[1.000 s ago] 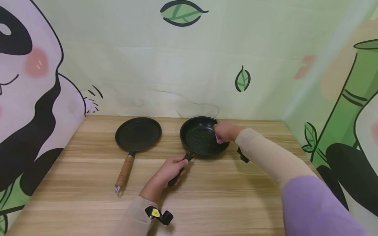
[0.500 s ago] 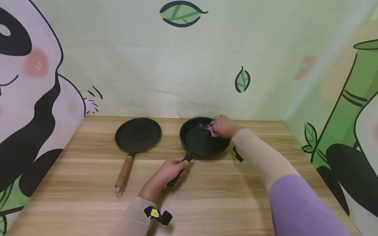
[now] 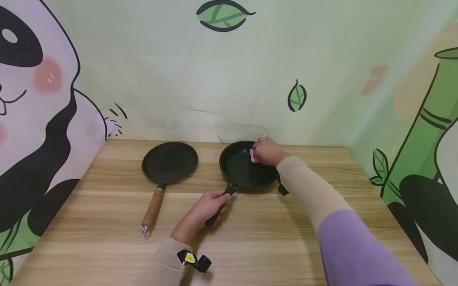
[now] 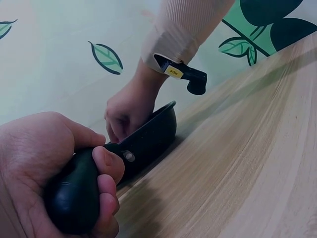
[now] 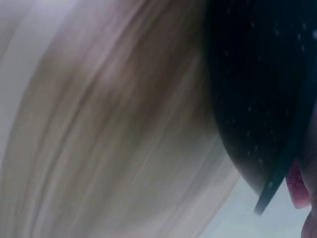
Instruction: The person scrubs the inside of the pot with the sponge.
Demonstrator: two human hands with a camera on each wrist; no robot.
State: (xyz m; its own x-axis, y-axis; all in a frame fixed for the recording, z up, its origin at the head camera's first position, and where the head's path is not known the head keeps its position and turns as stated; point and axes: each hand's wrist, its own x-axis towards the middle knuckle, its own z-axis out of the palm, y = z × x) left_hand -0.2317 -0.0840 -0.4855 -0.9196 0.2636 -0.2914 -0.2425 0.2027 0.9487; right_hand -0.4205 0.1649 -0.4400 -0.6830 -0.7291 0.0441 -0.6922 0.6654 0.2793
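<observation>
A black speckled frying pan (image 3: 239,171) stands near the back of the table. My left hand (image 3: 211,204) grips its black handle (image 4: 72,198), fingers wrapped round it in the left wrist view. Over the pan's right inner side, my right hand (image 3: 269,151) holds a small pink sponge (image 3: 254,156) between thumb and fingers. In the right wrist view only a pink edge of the sponge (image 5: 297,186) shows beside the pan's rim (image 5: 277,183); most of that hand is out of frame there.
Left of the frying pan lies a flat black crepe pan (image 3: 169,163) with a wooden handle (image 3: 153,207) pointing toward me. A painted wall (image 3: 161,79) rises right behind the wooden table (image 3: 118,246), and another closes the right side.
My right hand has slid left and slightly back with the sponge inside the pan. The left hand keeps its grip on the handle, and the pan stays in place.
</observation>
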